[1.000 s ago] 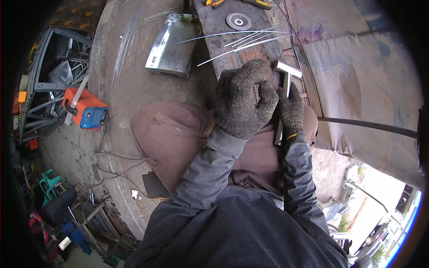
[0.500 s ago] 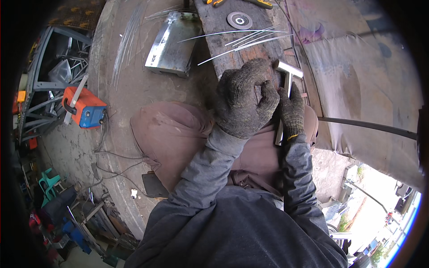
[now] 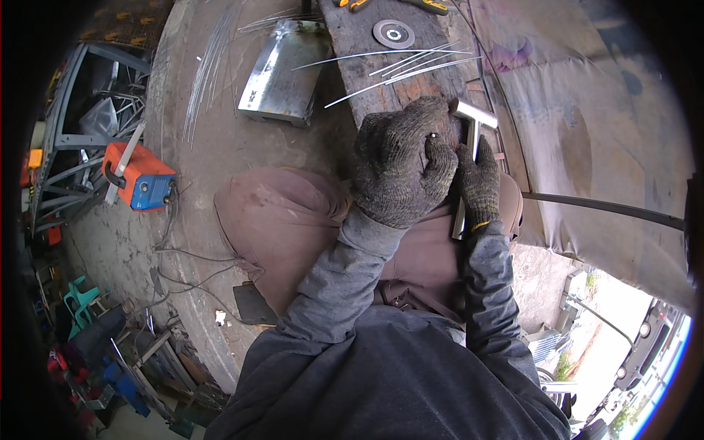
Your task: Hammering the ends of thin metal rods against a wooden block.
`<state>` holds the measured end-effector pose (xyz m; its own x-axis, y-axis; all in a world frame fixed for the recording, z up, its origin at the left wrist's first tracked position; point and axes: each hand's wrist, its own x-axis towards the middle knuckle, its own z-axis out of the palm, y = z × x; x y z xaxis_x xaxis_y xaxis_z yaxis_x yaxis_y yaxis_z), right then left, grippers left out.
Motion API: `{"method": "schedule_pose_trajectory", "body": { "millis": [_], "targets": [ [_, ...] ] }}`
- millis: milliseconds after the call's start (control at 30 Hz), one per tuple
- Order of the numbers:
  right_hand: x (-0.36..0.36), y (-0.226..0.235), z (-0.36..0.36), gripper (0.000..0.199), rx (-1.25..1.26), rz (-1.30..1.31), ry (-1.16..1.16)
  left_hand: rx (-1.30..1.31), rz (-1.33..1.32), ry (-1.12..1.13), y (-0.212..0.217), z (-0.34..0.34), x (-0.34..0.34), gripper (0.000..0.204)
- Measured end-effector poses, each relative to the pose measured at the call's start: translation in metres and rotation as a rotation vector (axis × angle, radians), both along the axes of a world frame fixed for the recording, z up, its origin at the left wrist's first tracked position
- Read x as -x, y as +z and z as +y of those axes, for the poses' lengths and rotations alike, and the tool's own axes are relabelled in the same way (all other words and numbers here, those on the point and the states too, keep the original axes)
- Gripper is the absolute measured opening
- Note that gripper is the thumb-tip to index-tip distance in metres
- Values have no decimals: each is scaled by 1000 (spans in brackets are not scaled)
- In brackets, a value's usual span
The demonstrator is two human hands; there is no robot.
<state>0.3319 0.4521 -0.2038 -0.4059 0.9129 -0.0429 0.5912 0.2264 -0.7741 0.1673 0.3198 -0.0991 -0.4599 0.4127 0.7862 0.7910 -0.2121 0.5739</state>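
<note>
My right hand [image 3: 481,183], in a dark knit glove, is wrapped round the shaft of a T-shaped steel hammer [image 3: 477,115]. Its bright head points away from me, and the shaft's lower end shows below the fingers. Beside it, my left hand [image 3: 402,167] is gloved too and closed, thumb and fingers curled together. A tiny glint shows at its fingertips, but what it grips is hidden. Both hands are above my lap, at the near end of a worn wooden plank [image 3: 359,44]. Several thin metal rods [image 3: 418,79] lie across that plank beyond the hands.
A grinding disc [image 3: 394,34] and yellow-black handled pliers [image 3: 425,6] lie farther up the plank. To its left are a bent sheet-metal piece [image 3: 282,73] and more rods [image 3: 209,73] on the floor. An orange-blue welding machine [image 3: 143,176] with cables stands at left; a tarp [image 3: 587,125] hangs at right.
The left hand's fingers have shifted slightly, and a glint now shows at their tips. The right hand and hammer stay put. A vehicle outside at lower right has moved further into view.
</note>
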Motion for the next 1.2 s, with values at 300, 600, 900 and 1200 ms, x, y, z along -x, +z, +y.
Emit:
{"method": "schedule_pose_trajectory", "body": {
  "millis": [300,600,900,1200],
  "targets": [
    [4,12,-5,55,2,10,8,24,19,2,3,-1,0,39],
    [1,1,-2,55,-4,0,16,55,19,9,9,-1,2,27],
    [5,15,-8,59,7,-61,-10,41,-435,117,-34,-27,37,15],
    [4,12,-11,63,1,-66,-43,354,-706,128,-69,-25,59,14]
  ]
}}
